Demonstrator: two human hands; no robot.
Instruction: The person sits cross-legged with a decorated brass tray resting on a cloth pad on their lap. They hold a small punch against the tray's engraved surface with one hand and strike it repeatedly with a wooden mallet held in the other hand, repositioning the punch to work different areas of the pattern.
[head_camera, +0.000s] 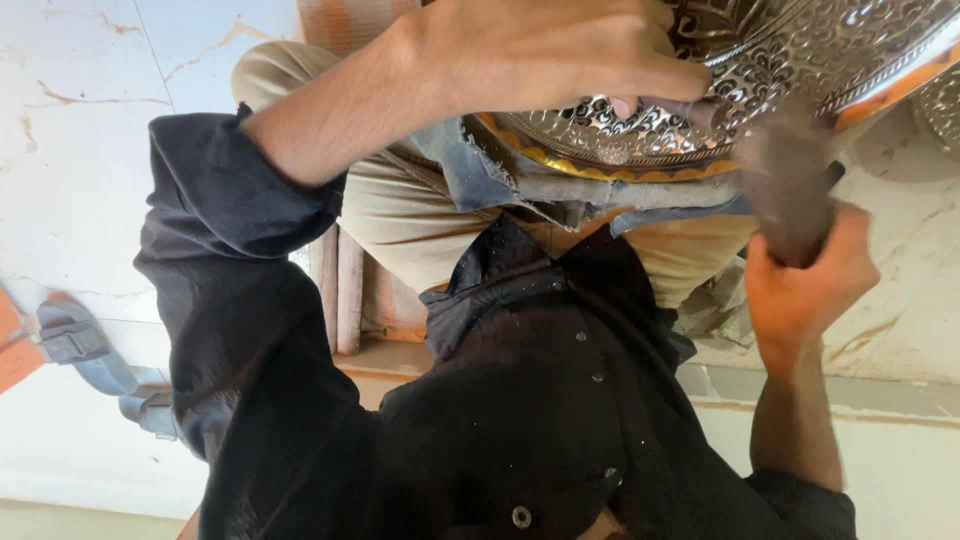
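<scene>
Keep your left hand pressed flat on the embossed metal tray lying on the denim cloth across your lap, and your right hand clenched firmly around the blurred dark tool at the tray's rim.

Grey sandal on marble floor

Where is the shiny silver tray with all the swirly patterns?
In the head view the embossed silver tray is at the top right, resting on a blue cloth over the person's lap, with the left hand pressed on it and the right hand just below.
</scene>
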